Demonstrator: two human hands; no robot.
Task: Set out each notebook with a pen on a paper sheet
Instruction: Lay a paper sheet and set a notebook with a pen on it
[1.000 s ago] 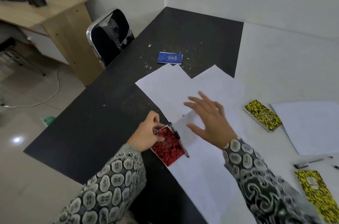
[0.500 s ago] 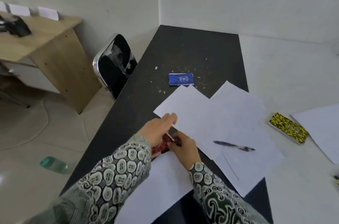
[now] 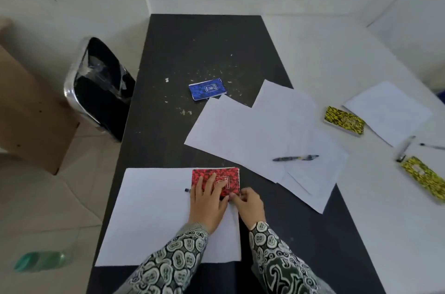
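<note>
Two hands meet on the small red spiral-bound notebook (image 3: 218, 181) at the near white paper sheet's (image 3: 154, 216) right edge: left hand (image 3: 207, 204) lies flat, fingers spread; right hand (image 3: 248, 204) pinches its near corner.

Left hand (image 3: 208, 202) flat, fingers (image 3: 212, 181) spread, right hand (image 3: 248, 202) pinching

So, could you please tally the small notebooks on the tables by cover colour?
Red patterned spiral notebook: 1
Blue patterned notebook: 1
Yellow-and-black patterned notebooks: 2
Total: 4
</note>
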